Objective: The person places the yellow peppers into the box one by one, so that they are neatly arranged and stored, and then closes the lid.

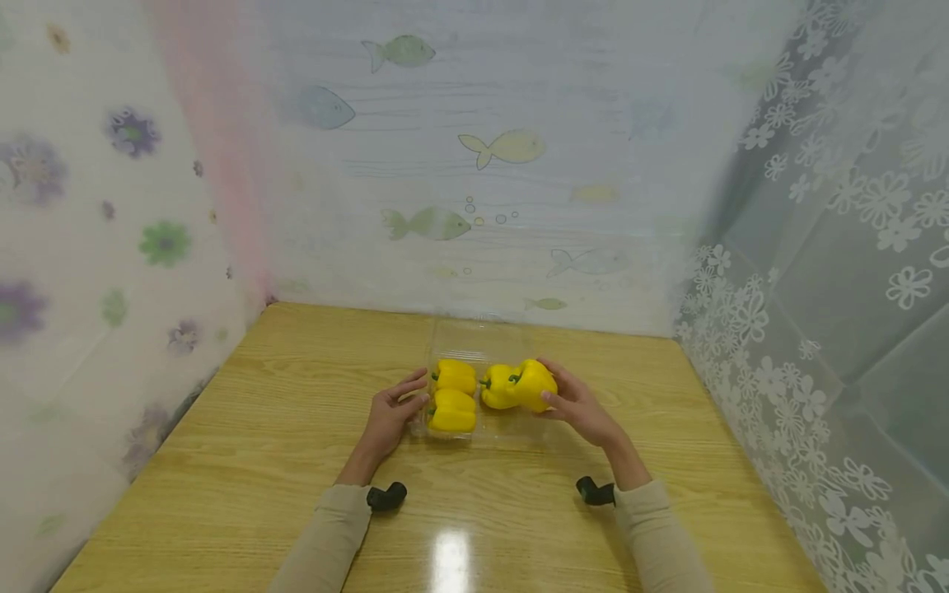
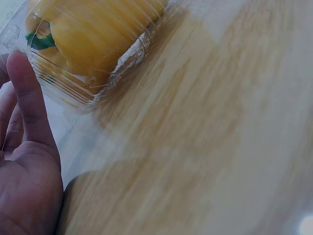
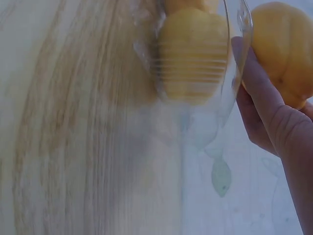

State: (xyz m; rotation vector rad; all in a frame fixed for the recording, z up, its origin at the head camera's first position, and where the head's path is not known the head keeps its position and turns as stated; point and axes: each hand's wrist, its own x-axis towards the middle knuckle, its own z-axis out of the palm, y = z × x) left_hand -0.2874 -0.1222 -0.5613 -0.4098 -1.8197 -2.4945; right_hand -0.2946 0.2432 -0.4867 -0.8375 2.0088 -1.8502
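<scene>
While left hand steadies unlabelled clear tray, right hand grips yellow pepper.

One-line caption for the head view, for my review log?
Right hand holds a yellow pepper over a clear plastic tray of three more peppers, the left hand steadying the tray's edge on a wooden table.

Four yellow peppers show in the head view: two lie side by side at the left end of the one clear plastic tray, namely the far-left pepper and the near-left pepper; a third pepper sits toward the tray's right end, and a fourth pepper is just beside it at the right edge. Two hands are in view, the left hand and the right hand. There is one wooden desk.
</scene>
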